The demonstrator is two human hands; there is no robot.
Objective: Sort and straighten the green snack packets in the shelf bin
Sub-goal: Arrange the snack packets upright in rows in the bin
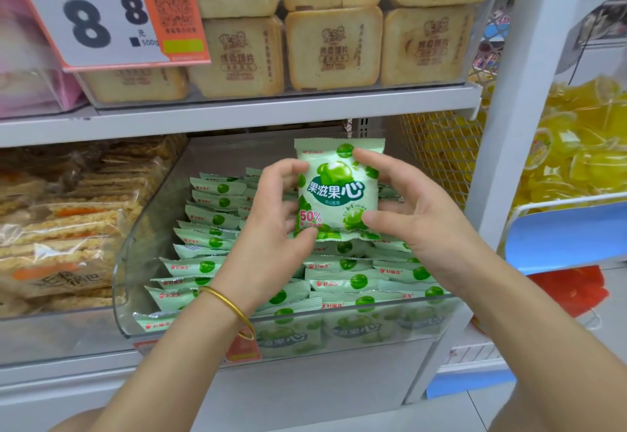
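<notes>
Both grips are pinching one packet (339,190), upright and face-on: left hand (271,228) on its 9 o'clock edge, right hand (417,224) on the 3 o'clock edge, thumbs near the bottom corners. It's held just above the clear bin (135,262), with the other packets (342,282) stood in rows at 6 o'clock. Gold bangle (230,309) on the left wrist. Price tag (98,14) way up at 11 o'clock.

One packet (339,190) held upright above packets (210,267) in the bin (142,228).
</notes>
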